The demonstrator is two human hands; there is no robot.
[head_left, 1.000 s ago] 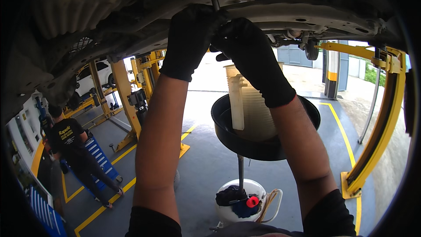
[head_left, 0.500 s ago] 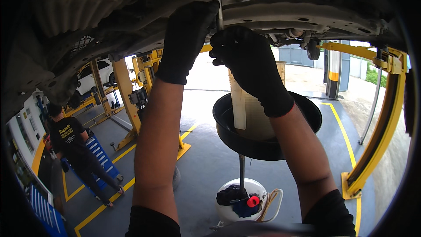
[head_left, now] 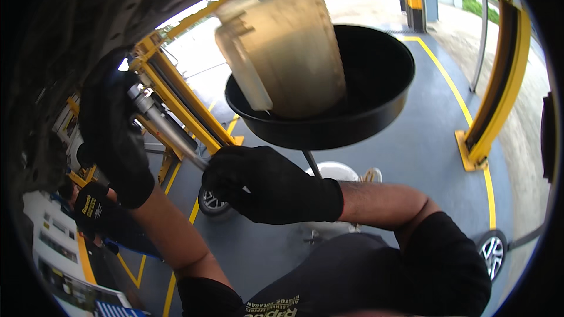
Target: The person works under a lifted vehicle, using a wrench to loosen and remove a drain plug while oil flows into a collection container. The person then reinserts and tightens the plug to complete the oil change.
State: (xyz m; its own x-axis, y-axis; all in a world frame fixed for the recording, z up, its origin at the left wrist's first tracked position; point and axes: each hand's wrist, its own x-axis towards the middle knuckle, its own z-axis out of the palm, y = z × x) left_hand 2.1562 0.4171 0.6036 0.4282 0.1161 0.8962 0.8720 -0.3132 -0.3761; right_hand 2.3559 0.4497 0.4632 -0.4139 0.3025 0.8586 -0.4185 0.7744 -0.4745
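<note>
Largest item: grey workshop floor (head_left: 435, 123) marked with yellow lines. The dark, soiled metal underside of a vehicle (head_left: 76, 23) spans the upper left overhead; its details are too dark to read. A yellow steel lift post (head_left: 508, 70) stands at the right, base plate on the floor.

A round, black, shallow drain pan (head_left: 329, 132) is raised on a dark stem, beyond the right hand. A translucent, yellowish plastic jug with a side handle (head_left: 288, 53) is in the pan, leaning leftward in this view. Below the pan, a white rounded container (head_left: 335, 171) is partly hidden by the right forearm. At lower left, a co-worker in a black shirt (head_left: 97, 202) is partly covered by the left forearm.

The black-gloved right hand (head_left: 267, 185) is closed around the lower end of a silver metal tool (head_left: 167, 129). The black-gloved left hand (head_left: 114, 135) is raised at the tool's upper end; whether it grips cannot be told. The tool slants between both hands, left of the pan.
</note>
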